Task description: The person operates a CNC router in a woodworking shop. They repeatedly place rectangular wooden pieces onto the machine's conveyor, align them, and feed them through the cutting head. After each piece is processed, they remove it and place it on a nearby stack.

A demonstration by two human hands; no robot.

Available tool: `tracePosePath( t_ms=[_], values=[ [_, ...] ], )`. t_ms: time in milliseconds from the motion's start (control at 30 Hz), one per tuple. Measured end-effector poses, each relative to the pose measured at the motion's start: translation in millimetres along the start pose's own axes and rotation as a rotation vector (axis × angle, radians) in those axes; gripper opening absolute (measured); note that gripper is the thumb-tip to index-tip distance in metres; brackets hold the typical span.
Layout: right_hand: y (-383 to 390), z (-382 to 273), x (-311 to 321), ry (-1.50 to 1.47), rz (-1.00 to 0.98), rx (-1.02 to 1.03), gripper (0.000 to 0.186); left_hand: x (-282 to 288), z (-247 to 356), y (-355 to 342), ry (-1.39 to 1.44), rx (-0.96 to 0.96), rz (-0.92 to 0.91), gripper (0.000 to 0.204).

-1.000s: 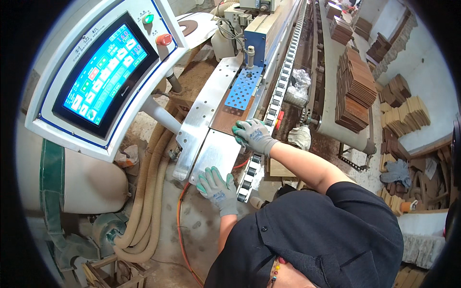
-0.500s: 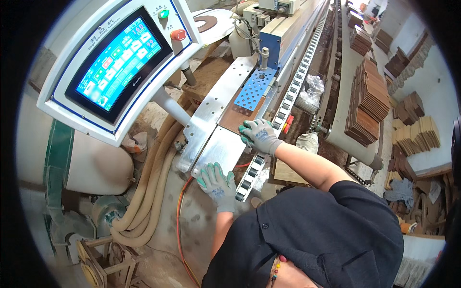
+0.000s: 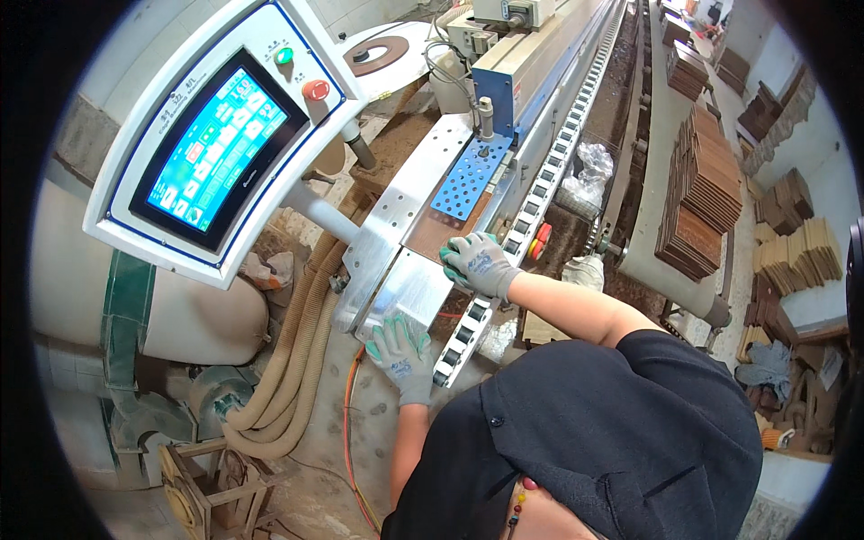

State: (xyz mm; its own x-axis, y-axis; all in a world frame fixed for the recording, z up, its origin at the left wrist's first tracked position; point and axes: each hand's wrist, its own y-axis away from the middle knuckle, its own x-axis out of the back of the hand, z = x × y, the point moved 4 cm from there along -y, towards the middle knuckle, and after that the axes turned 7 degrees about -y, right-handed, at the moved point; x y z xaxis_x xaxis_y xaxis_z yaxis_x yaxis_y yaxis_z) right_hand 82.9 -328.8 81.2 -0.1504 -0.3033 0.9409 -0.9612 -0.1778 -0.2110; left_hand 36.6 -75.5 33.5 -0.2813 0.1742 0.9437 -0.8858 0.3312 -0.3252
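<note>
Grey knit gloves with green-dipped fingertips on both hands here. Left hand (image 3: 401,358) has its fingers a bit apart, tips at the near edge of a smooth silver metal plate (image 3: 410,286), nothing held that I can see. Right hand (image 3: 479,265) is farther up, fingers bent and fairly close together at the near right corner of a flat brown board (image 3: 436,236); can't tell if it's gripping or just pressing. That board lies flat past the metal plate, its far part under a blue perforated plate (image 3: 469,182). Right of that runs a straight roller track (image 3: 546,180), with a narrow gap between its near end and the metal plate. There's bare metal between the two hands, and open concrete floor (image 3: 326,432) near left, apart from a thin orange hose (image 3: 349,423) and fat ribbed tan hoses (image 3: 297,378).
</note>
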Motion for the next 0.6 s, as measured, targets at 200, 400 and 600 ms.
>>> tracePosePath(
  t_ms=[200, 400, 600],
  values=[
    [0, 1, 1, -0.019, 0.146, 0.075, 0.019, 2, 1, 2, -0.001, -0.005, -0.004, 0.067],
    [-1, 9, 1, 0.015, 0.163, 0.113, 0.019, -3, -2, 2, -0.008, -0.023, 0.012, 0.067],
    [-15, 62, 10, 0.126, 0.019, -0.093, 0.024, -3, -2, 0, -0.024, -0.011, -0.018, 0.067]
  ],
)
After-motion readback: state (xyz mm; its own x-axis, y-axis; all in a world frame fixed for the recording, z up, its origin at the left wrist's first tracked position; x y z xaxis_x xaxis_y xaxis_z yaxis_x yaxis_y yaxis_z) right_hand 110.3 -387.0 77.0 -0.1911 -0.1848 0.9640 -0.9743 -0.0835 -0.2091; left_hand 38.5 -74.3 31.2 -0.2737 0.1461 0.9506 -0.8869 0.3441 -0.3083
